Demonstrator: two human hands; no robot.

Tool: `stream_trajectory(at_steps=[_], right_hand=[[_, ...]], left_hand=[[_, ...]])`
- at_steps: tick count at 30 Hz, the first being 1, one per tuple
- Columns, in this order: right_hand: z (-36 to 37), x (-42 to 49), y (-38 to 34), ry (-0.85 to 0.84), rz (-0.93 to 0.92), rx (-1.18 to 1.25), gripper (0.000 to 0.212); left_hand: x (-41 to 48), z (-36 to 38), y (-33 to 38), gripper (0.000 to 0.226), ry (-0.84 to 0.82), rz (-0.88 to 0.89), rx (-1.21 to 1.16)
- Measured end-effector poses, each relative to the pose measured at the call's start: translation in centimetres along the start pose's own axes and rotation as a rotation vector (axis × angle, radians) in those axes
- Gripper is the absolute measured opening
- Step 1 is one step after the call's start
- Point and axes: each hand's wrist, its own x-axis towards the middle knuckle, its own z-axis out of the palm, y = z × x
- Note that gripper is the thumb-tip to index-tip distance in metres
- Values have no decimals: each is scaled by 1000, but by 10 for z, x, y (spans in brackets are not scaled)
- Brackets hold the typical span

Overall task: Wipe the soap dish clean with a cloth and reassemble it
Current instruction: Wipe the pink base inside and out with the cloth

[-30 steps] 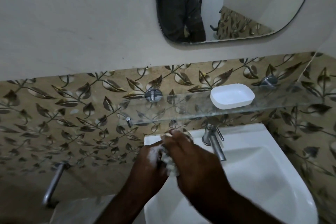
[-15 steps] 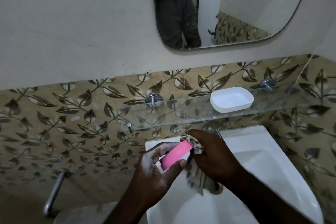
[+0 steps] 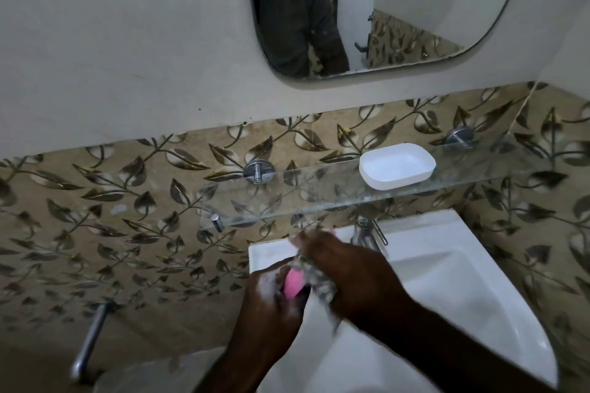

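Fingers [image 3: 269, 281] of left hand [image 3: 271, 303] curl round pink piece [image 3: 292, 285], soapy | right hand [image 3: 354, 274] clenches cloth [image 3: 317, 281] against it, contact likely but blurred | both over white sink [image 3: 463, 281] | glass shelf [image 3: 319, 195] above | white soap dish tray [image 3: 397, 166] sits on shelf's right part | tap [image 3: 367, 233] behind right hand

Left hand [image 3: 270, 298], right hand [image 3: 359, 274] (blurred) — curled.

Head-worn camera looks forward and down, close over the sink [image 3: 447, 281].
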Motion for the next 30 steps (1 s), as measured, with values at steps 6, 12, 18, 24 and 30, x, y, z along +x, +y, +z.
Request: stream_trajectory(at_steps=[6, 12, 18, 24, 30], right_hand=[[-4, 7, -6, 10, 131, 80, 63], [-2, 8, 7, 74, 118, 70, 70], [10, -2, -25, 73, 1, 114, 62], [6, 12, 26, 11, 307, 363, 67], [-19, 11, 33, -100, 435, 1096, 31]], left_hand=[[6, -2, 2, 15, -43, 97, 36], [8, -13, 6, 28, -88, 210, 117], [11, -13, 3, 18, -83, 165, 20], [2, -15, 12, 13, -92, 119, 14], [8, -25, 23, 31, -83, -147, -503]])
